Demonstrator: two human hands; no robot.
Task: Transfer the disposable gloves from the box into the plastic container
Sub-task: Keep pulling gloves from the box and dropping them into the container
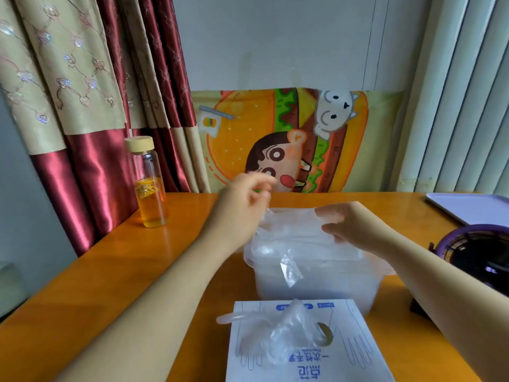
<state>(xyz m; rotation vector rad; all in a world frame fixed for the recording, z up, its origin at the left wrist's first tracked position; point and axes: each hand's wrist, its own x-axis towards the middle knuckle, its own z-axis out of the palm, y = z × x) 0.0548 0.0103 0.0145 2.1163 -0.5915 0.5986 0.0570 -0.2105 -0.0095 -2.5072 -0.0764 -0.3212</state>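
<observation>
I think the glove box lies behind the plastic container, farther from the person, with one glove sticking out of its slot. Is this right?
No. In the head view the glove box lies in front of the plastic container, nearer the person; one glove does stick out of its slot.

Orange table (110,271), pale wall (275,37), red-and-beige curtain (82,92), cartoon burger cloth (289,139), white blinds (468,92)

The glossy orange wooden table (110,271) carries a clear glass bottle of amber liquid with a pale wooden lid (148,188) at far left, a translucent plastic container (316,282) mid-table, a white cardboard glove box (358,362) just before it, and a flat white tray (473,206) and purple-rimmed dark round object (479,257) at right.
</observation>
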